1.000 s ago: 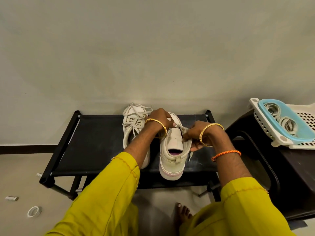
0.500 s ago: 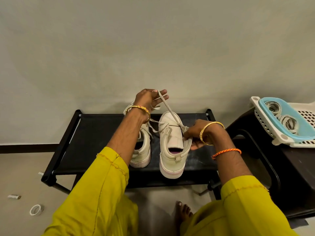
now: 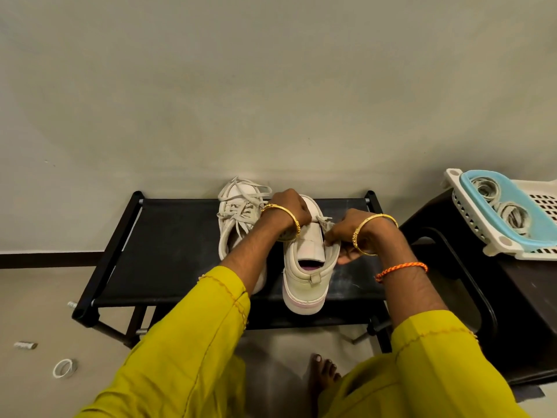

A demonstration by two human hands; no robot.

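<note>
Black table (image 3: 168, 236) against the wall (image 3: 271, 86) carries my shoe (image 3: 304, 285), heel at its front edge, second shoe (image 3: 238, 212) just left. Fingers of my right hand (image 3: 346, 233) pinch the lace (image 3: 324, 220); my left hand (image 3: 291, 206) curls over the toe, grip hidden.

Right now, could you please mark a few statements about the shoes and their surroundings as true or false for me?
1. The left shoe and the right shoe both stand on the black rack. True.
2. The right hand grips the left shoe. False: it grips the right shoe's side.
3. The left hand rests on the right shoe's front. True.
4. The blue tray lies on the floor. False: it sits in the white basket on the dark stool.
5. A white ring lies on the floor left of the rack. True.
</note>
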